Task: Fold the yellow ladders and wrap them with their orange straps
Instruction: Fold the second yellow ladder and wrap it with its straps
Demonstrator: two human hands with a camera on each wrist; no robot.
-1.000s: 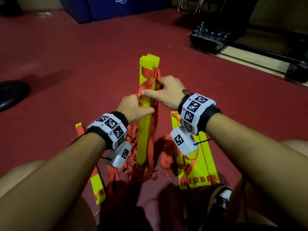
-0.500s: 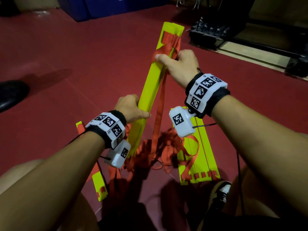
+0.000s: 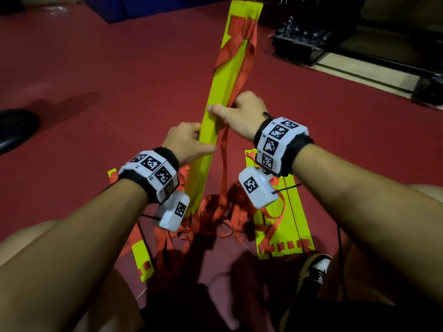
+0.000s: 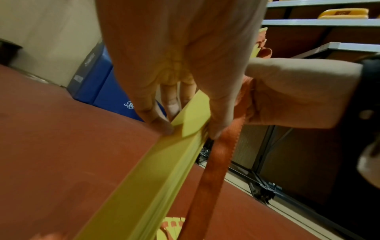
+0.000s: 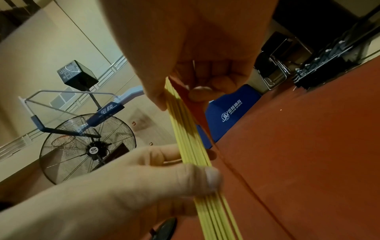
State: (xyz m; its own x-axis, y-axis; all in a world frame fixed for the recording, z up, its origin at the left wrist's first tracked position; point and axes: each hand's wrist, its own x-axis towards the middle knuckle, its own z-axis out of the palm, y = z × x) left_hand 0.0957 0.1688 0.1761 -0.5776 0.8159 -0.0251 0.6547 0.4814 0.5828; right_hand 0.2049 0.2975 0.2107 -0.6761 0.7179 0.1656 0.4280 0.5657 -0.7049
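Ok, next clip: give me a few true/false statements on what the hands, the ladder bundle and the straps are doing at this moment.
1. Both hands grip the same upright bundle of yellow slats. True: the left hand holds it lower, the right hand higher.
2. The right hand holds nothing but slats. False: it also pinches an orange strap against the bundle.
3. The strap is fully wound and tied off. False: it hangs loose to a tangle on the floor.
4. A flat yellow stack lies on the floor below the right wrist. True.
5. The bundle lies flat on the floor. False: it stands tilted, with its top end raised.
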